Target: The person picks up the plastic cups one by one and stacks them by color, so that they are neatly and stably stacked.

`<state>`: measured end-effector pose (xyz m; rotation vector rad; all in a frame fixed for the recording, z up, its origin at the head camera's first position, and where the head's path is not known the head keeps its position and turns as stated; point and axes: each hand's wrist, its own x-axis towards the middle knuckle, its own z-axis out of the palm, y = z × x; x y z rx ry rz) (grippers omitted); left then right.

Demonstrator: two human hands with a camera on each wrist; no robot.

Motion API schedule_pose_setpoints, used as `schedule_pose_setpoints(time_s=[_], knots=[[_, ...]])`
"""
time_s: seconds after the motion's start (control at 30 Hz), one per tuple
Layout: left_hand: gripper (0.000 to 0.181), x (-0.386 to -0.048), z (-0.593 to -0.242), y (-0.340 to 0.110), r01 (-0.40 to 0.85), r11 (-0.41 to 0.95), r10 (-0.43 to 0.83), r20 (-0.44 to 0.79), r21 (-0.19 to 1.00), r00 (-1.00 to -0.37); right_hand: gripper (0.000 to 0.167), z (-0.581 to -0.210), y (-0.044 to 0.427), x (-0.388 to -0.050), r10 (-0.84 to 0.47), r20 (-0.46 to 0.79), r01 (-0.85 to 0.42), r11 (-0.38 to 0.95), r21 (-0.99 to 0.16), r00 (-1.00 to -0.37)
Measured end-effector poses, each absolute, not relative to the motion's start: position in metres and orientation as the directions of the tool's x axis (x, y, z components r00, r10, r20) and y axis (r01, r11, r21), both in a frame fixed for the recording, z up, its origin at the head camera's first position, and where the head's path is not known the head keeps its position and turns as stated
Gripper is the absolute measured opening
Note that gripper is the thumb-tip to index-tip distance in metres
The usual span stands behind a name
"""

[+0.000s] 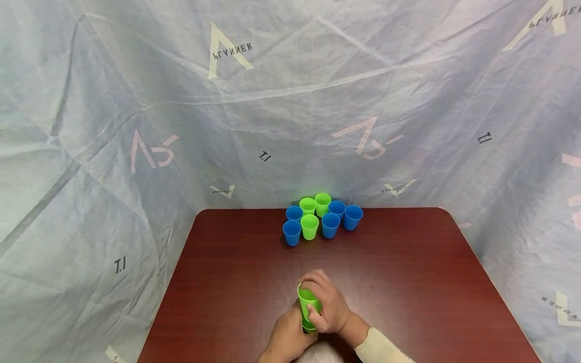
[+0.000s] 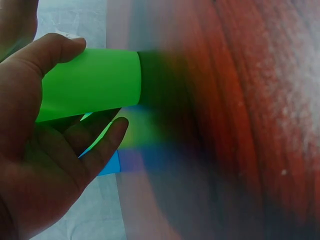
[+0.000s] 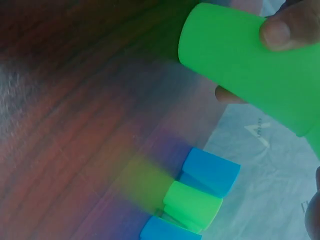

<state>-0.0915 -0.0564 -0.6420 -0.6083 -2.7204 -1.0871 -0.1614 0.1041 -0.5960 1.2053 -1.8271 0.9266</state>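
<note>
Near the front of the table, my left hand [image 1: 287, 334] grips a green plastic cup [image 2: 95, 82], thumb on one side and fingers on the other. A second green cup [image 1: 305, 306] sits mouth up in its mouth, partly nested. My right hand [image 1: 333, 306] holds this upper cup by its rim and side. In the right wrist view the lower cup [image 3: 235, 60] shows large, with a sliver of the upper cup [image 3: 316, 141] at the edge. Whether the lower cup touches the table is hard to tell.
At the back of the dark red wooden table [image 1: 236, 282] stands a group of upright cups, including a green cup [image 1: 309, 228], a blue cup [image 1: 292, 234] and another blue cup [image 1: 352, 218]. A grey printed cloth [image 1: 295, 126] hangs behind and along both sides.
</note>
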Motion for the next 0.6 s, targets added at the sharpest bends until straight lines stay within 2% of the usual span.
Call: schedule_pose_setpoints(time_s=[0.27, 0.43, 0.6], knots=[[0.05, -0.087, -0.636, -0.058, 0.43, 0.611, 0.354, 0.257, 0.665, -0.899, 0.051, -0.599, 0.101, -0.15, -0.404, 0.858, -0.927, 0.32, -0.194, -0.319], [0.047, -0.087, -0.635, -0.057, 0.474, 0.641, 0.371, 0.297, 0.603, -0.88, 0.051, -0.6, 0.102, -0.146, -0.408, 0.851, -0.922, 0.332, -0.2, -0.332], [0.055, -0.087, -0.632, -0.055, 0.475, 0.68, 0.372, 0.295, 0.558, -0.88, 0.052, -0.598, 0.104, -0.143, -0.408, 0.844, -0.913, 0.351, -0.207, -0.348]])
